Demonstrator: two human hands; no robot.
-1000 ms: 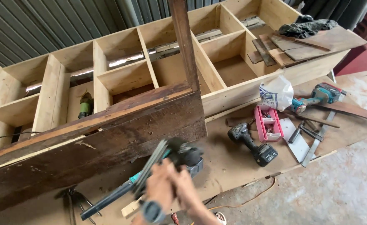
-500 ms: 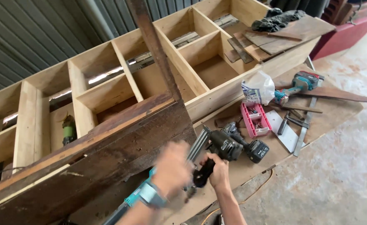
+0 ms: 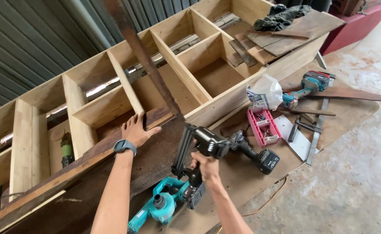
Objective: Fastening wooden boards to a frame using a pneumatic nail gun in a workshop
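Nail gun, clenched by its grip in the right hand, sits just right of the left fingers, which lie flat and unclenched on the dark plank. Its long magazine slants down toward the plank's face, probably not touching it; the right hand is the nearer one.

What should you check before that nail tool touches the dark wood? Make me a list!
1. Right hand grips the black nail gun by its handle: ok.
2. Left hand lies flat on the top edge of the dark board, steadying it: ok.
3. Left hand is apart from the gun's nose: ok for now.
4. Nose set on the board: not ok, it is off the wood.
5. Nails loaded in the magazine: cannot tell.
6. Room around the gun: not ok, a teal blower and a black drill lie close by on the table.
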